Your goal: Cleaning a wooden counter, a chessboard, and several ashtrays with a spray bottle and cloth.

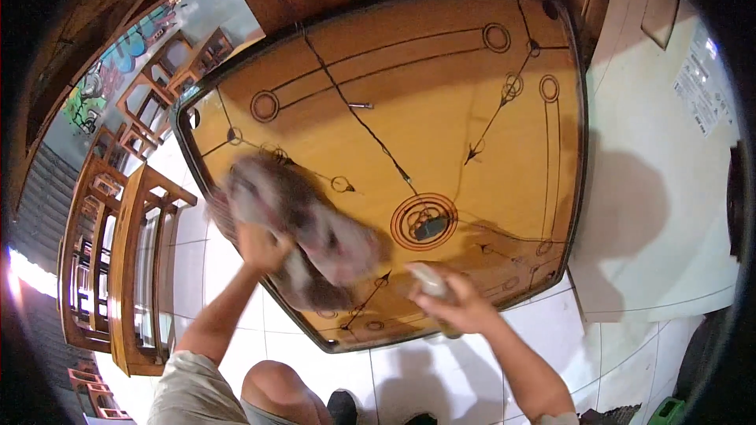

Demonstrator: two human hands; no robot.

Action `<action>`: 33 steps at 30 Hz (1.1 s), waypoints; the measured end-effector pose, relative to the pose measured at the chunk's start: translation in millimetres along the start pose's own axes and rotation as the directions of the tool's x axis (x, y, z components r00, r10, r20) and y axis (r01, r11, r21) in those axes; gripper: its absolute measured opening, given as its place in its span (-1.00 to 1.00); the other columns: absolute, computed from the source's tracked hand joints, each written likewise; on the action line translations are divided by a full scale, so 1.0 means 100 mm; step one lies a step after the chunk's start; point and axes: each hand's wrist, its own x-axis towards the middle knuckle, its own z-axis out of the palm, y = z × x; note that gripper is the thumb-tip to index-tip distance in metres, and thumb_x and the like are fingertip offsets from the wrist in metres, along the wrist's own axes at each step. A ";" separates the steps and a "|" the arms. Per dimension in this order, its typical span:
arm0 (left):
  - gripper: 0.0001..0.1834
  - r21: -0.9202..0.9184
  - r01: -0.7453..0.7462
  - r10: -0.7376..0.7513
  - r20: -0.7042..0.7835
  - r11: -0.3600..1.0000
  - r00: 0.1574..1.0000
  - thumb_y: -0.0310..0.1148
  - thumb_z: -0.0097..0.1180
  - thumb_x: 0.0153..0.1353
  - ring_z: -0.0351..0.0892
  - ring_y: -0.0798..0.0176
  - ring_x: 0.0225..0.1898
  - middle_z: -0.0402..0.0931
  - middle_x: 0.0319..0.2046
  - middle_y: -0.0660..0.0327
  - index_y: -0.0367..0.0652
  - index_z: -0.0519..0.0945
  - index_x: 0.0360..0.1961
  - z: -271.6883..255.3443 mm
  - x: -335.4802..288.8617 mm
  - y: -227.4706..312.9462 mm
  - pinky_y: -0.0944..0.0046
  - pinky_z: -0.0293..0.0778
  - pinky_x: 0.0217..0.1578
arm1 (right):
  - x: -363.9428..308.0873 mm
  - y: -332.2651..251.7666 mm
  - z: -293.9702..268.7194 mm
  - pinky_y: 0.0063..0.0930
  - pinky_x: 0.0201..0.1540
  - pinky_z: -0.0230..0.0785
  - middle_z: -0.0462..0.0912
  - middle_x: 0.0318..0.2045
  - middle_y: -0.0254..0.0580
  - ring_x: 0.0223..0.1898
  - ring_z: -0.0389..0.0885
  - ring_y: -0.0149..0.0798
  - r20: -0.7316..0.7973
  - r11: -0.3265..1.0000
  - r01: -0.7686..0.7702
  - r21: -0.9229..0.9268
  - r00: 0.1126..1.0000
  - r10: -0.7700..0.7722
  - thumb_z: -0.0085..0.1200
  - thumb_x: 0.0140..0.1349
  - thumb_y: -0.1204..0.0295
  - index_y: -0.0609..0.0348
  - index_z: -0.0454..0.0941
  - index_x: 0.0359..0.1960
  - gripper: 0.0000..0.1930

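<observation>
Hands first: the left hand (pixel 260 245) grips a blurred grey-pink cloth (pixel 303 224) spread over the near left part of the carrom board (pixel 441 102), and the right hand (pixel 465 307) is closed around a small pale bottle (pixel 429 279) (its nozzle is too blurred to read) at the near edge. A dark piece (pixel 429 227) sits in the centre circle. Wooden frames (pixel 130 267) stand to the left on the tiled floor (pixel 654 236). Too much liquid could pool and streak the board, and a wide sweep could knock the piece.
</observation>
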 end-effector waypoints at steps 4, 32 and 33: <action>-0.18 0.047 -0.871 0.815 0.330 0.490 0.476 0.06 0.14 0.15 0.25 -0.08 0.36 0.31 0.31 -0.08 -0.19 0.28 0.34 0.65 -1.16 0.04 -0.17 0.16 0.31 | 0.47 0.11 0.55 -0.53 -0.30 0.46 0.58 -0.29 -0.37 -0.37 0.56 -0.48 0.089 0.999 -0.013 0.048 0.996 0.009 0.17 0.32 0.36 0.18 0.43 0.16 -0.59; -0.31 -0.512 -0.701 0.838 0.492 0.497 0.234 -0.17 -0.09 0.35 -0.13 0.16 0.52 -0.03 0.50 0.21 -0.05 0.11 0.47 1.86 -0.81 3.07 -0.19 -0.24 0.48 | -1.91 1.25 -0.75 -0.45 -0.41 0.48 0.59 -0.18 -0.18 -0.50 0.57 -0.35 -0.866 0.978 0.016 0.206 0.469 0.174 0.02 0.42 0.22 0.16 0.33 0.17 -0.59; -0.31 -0.588 -0.571 0.806 0.531 0.572 0.261 -0.18 -0.09 0.34 -0.13 0.14 0.52 -0.03 0.50 0.21 -0.06 0.11 0.47 1.90 -0.73 3.45 -0.20 -0.22 0.47 | -2.00 1.22 -0.77 -0.48 -0.40 0.49 0.58 -0.16 -0.16 -0.49 0.57 -0.35 -0.870 0.987 -0.015 0.163 0.470 0.151 0.01 0.42 0.22 0.14 0.32 0.22 -0.57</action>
